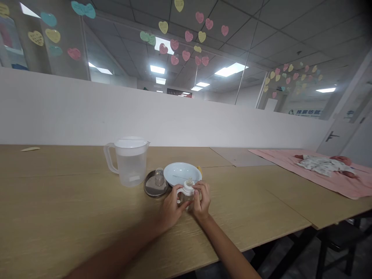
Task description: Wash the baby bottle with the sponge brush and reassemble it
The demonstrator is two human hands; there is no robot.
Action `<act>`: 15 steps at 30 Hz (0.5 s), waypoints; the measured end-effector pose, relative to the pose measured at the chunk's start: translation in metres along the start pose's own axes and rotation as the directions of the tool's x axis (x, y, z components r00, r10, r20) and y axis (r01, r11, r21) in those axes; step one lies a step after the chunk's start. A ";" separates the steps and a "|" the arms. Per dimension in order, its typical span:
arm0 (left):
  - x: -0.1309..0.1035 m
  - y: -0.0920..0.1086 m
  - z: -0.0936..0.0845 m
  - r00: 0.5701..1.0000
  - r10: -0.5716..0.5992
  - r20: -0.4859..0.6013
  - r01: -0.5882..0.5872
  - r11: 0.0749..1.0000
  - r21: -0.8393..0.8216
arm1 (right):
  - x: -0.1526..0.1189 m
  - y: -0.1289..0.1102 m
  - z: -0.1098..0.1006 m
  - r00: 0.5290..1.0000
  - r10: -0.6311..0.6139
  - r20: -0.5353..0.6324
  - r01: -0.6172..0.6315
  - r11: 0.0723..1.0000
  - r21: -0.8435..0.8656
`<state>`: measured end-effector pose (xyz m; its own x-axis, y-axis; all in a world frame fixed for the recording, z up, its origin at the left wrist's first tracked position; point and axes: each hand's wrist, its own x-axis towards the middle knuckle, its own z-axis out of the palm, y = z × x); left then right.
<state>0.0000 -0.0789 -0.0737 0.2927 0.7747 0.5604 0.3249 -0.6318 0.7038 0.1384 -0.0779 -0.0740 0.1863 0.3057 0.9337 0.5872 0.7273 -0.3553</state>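
Note:
A baby bottle (pixel 188 190) with a white collar, white side handles and a clear nipple stands between my hands near the middle of the table. My left hand (pixel 172 207) is closed around its left side and handle. On the other side my right hand (pixel 202 199) grips the bottle, fingers up by the collar. Just behind the bottle is a white bowl (pixel 177 169) with something thin lying in it. To the left, a round metal tray (pixel 149 190) bears a small clear cap (pixel 159 177).
A translucent lidded pitcher (pixel 132 164) stands left of the tray. At far right, a baby doll (pixel 325 164) in a patterned outfit lies on a pink cloth (pixel 276 159). A pale flat piece (pixel 30 148) lies at the back left. The white wall (pixel 116 116) borders the table.

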 end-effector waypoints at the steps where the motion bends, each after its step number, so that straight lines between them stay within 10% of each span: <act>1: 0.001 0.001 -0.001 1.000 0.009 0.003 -0.009 1.000 -0.007 | 0.000 0.000 -0.001 0.999 -0.036 0.012 0.037 0.999 -0.010; 5: 0.003 0.002 -0.001 0.999 0.045 0.012 -0.044 0.997 -0.056 | -0.004 0.002 -0.001 0.996 -0.085 0.015 0.085 0.996 -0.040; 15: 0.001 -0.011 0.003 1.000 0.028 0.007 -0.028 0.996 -0.080 | -0.004 0.010 0.009 0.970 0.240 -0.043 -0.241 0.971 0.000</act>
<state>-0.0007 -0.0708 -0.0821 0.3082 0.7563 0.5770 0.2432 -0.6490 0.7208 0.1364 -0.0663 -0.0820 0.3555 0.4450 0.8219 0.5251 0.6324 -0.5695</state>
